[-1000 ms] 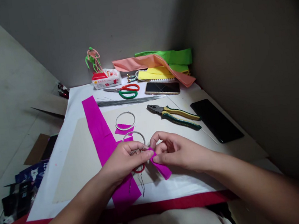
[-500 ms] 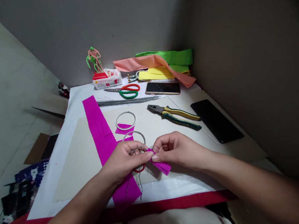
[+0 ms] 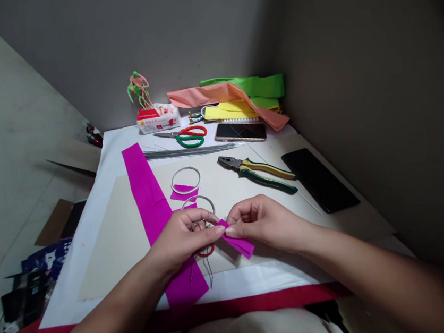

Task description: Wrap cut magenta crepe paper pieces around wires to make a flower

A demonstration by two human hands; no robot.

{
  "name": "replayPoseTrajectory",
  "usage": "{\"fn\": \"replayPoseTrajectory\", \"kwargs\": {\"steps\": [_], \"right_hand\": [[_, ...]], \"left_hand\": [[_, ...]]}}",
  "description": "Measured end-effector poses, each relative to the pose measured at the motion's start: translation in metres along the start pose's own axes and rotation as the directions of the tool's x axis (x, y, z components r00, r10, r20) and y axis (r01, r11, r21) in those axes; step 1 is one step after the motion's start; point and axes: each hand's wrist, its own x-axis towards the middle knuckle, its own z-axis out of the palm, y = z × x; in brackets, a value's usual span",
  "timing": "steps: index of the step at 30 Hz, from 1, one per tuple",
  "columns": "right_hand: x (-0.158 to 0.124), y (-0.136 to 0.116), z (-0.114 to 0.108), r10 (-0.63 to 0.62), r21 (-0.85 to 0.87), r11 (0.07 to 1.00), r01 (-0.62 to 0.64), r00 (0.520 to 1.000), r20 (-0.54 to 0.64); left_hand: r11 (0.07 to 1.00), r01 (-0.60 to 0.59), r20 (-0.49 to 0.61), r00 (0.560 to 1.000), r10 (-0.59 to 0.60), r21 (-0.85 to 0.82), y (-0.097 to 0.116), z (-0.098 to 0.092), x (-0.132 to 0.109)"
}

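My left hand (image 3: 182,236) closed on wire ring (image 3: 197,196); right hand (image 3: 266,223) pinched magenta paper strip (image 3: 239,243) just right of left fingertips, long axis slanting down-right from pinch.

So the thin silver wire loop (image 3: 197,204) sits pinched in my left hand (image 3: 182,238), with a red wire bit (image 3: 206,252) at the bottom and two wire ends (image 3: 209,274) dangling. My right hand (image 3: 266,223) pinches a small magenta crepe paper strip (image 3: 241,246), which sticks out sideways just beside the wire.
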Motion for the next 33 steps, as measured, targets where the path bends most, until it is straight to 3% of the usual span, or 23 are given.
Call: {"fn": "replayPoseTrajectory", "kwargs": {"steps": [9,21,28,33], "right_hand": [[0.004,0.004,0.001,-0.020,-0.056,0.998,0.021,0.999,0.026],[0.004,0.002,0.002,0.001,0.073,0.997,-0.004,1.000,0.031],[0.004,0.003,0.002,0.077,0.037,0.996,-0.081,0.993,0.090],[0.005,0.006,0.001,0.066,0.002,0.998,-0.066,0.995,0.079]], "left_hand": [[0.997,0.005,-0.014,1.000,-0.004,0.075,0.002,0.002,0.002],[0.997,-0.025,0.124,0.992,0.015,0.078,-0.006,-0.005,0.008],[0.975,-0.053,0.199,0.980,0.009,0.217,-0.006,-0.006,0.008],[0.977,-0.040,0.203,0.979,-0.003,0.211,0.002,-0.003,0.006]]}}
